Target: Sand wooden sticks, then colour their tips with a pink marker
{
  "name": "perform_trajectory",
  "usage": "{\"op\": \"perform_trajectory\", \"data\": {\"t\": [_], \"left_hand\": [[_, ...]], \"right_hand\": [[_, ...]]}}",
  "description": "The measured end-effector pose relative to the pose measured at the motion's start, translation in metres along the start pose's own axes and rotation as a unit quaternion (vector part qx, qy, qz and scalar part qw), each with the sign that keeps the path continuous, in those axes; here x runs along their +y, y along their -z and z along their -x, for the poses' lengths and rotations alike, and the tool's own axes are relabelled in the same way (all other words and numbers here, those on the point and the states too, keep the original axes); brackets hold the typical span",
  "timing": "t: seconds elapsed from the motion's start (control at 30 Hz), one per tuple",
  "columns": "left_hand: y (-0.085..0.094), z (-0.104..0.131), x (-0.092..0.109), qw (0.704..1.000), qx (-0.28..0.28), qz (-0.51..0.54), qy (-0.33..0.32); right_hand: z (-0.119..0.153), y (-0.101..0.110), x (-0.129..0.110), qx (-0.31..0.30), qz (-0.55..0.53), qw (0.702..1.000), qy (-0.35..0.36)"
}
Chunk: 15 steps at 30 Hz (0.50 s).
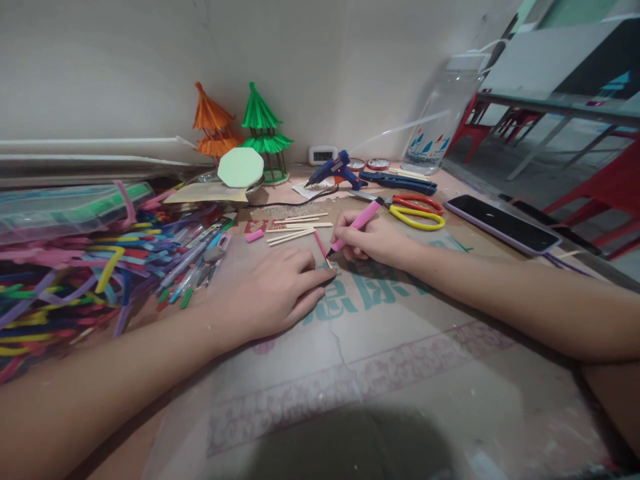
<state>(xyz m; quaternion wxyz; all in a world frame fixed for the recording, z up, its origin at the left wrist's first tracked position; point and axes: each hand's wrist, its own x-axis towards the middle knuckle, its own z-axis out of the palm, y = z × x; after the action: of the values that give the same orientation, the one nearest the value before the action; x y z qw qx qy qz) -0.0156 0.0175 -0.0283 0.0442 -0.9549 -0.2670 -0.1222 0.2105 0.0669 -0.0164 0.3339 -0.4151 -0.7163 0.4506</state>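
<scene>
My right hand (367,237) grips a pink marker (366,215), its dark tip down against a thin wooden stick (321,245). Most of this stick is coloured pinkish red, and its near end is pale. My left hand (280,287) rests palm down on the covered tabletop, its fingers close together and a fingertip holding the stick's near end. Its thumb is mostly hidden. Just beyond the hands lie several plain wooden sticks (293,235). The pink marker cap (255,235) lies by itself to their left.
Pipe cleaners (65,267), pens (193,260) and a plastic case (75,210) crowd the left. Behind are orange (213,123) and green (263,127) pagoda models, a glue gun (333,170) and a clear bottle (435,120). Scissors (417,212) and a phone (503,223) lie right.
</scene>
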Motion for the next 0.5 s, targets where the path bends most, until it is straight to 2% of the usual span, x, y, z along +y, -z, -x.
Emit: {"op": "perform_trajectory", "data": {"t": [0.1,0.27,0.5], "left_hand": [[0.0008,-0.0006,0.0001,1.000,-0.003,0.013,0.006],[0.0005,-0.0008,-0.0001,1.000,-0.007,0.014,0.011],[0.0001,-0.0008,-0.0005,1.000,-0.009,0.010,0.007]], "right_hand": [[-0.0017,-0.0002,0.0028,0.018,0.010,1.000,0.001],[-0.0028,0.0000,0.0035,0.014,0.021,1.000,0.000],[-0.0005,0.0013,0.0000,-0.021,0.006,1.000,0.005]]}}
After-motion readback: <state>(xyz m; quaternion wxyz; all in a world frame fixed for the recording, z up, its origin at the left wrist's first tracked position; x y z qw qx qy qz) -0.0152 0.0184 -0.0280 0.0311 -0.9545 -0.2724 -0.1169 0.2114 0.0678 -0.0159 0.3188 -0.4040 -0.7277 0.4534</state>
